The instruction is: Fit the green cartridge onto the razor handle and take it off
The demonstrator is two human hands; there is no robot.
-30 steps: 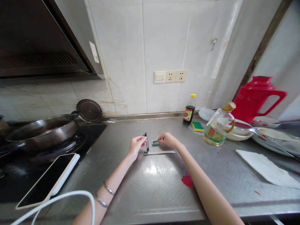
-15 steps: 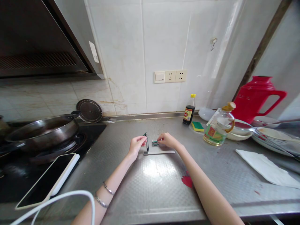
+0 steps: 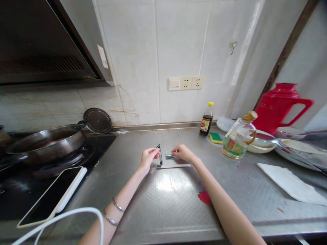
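Note:
My left hand (image 3: 148,158) is closed on a slim dark device (image 3: 160,156) that stands on end on the steel counter (image 3: 166,200). My right hand (image 3: 182,152) pinches small green batteries (image 3: 169,156) lying just right of the device. A flat silvery strip (image 3: 173,166), perhaps the device's cover, lies on the counter just in front of both hands.
Left: a wok (image 3: 46,141) on the stove, a phone (image 3: 52,195) and a white cable (image 3: 63,217). Right: a sauce bottle (image 3: 206,119), sponge (image 3: 216,137), oil bottle (image 3: 238,137), red thermos (image 3: 278,105), dishes (image 3: 296,148) and paper (image 3: 291,183). A red scrap (image 3: 203,196) lies by my right forearm.
My right hand has nudged the batteries slightly; they now look more bunched together. My left hand and the device have stayed put.

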